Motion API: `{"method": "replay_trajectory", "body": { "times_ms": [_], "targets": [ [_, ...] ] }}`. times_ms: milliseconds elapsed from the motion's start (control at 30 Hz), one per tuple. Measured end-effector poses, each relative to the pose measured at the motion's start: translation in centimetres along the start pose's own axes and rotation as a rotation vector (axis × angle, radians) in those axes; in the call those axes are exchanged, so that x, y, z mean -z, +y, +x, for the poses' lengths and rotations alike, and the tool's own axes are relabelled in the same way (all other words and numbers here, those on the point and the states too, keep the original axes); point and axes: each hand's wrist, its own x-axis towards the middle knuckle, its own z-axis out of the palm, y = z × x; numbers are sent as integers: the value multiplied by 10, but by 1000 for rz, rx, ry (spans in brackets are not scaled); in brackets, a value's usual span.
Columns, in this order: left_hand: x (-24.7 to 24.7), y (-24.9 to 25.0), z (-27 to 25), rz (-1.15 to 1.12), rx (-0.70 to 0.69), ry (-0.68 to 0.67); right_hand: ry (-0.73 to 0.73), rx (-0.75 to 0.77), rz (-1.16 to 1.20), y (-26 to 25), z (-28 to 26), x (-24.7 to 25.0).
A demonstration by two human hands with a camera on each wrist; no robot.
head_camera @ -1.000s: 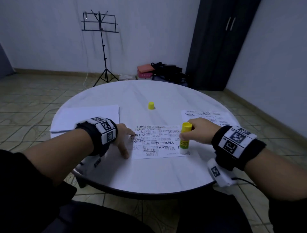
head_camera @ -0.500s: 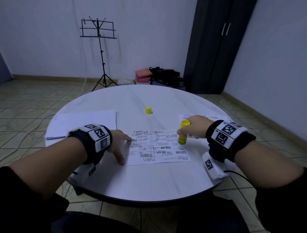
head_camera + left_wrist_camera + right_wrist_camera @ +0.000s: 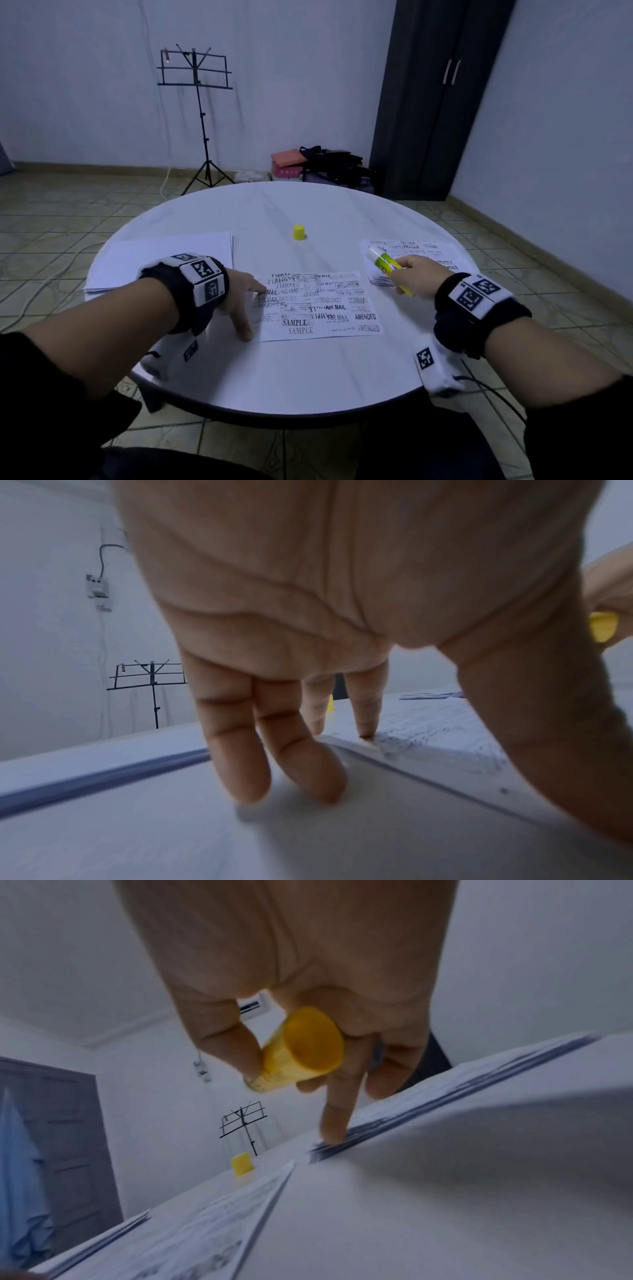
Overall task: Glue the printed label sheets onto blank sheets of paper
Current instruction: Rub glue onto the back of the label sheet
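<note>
A printed label sheet (image 3: 318, 306) lies flat at the table's middle front. My left hand (image 3: 241, 303) presses its left edge with straight fingers (image 3: 365, 718); the thumb rests on the table. My right hand (image 3: 416, 277) grips a yellow glue stick (image 3: 387, 269) lifted off the sheet, its open tip pointing up and left. In the right wrist view the glue stick (image 3: 298, 1053) sits between thumb and fingers, and one finger (image 3: 337, 1118) touches the corner of the stack of printed label sheets (image 3: 424, 255) at the right. A stack of blank paper (image 3: 161, 260) lies at the left.
The yellow glue cap (image 3: 299, 232) stands upright past the sheet on the round white table (image 3: 308, 377). A music stand (image 3: 197, 113), bags (image 3: 329, 166) on the floor and a dark wardrobe (image 3: 435, 99) stand beyond the table.
My right hand has lifted the glue stick off the sheet's right edge and swung it right to the printed stack, tilting it tip-up. The left hand stays on the sheet's left edge.
</note>
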Motion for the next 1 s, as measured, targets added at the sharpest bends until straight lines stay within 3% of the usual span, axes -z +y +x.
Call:
{"method": "replay_trajectory", "body": {
  "times_ms": [167, 500, 733, 867, 1000],
  "targets": [
    [1, -3, 1, -6, 22, -15, 82, -81, 25, 7, 14, 1],
    [-1, -2, 1, -96, 42, -30, 20, -208, -78, 13, 24, 0],
    [2, -9, -9, -228, 70, 23, -52, -302, -223, 3, -3, 0],
    [2, -27, -11, -291, 97, 43, -215, -261, -257, -22, -22, -18],
    [7, -57, -19, -372, 155, 119, -337, -42, -428, -73, -27, -50]
  ]
}}
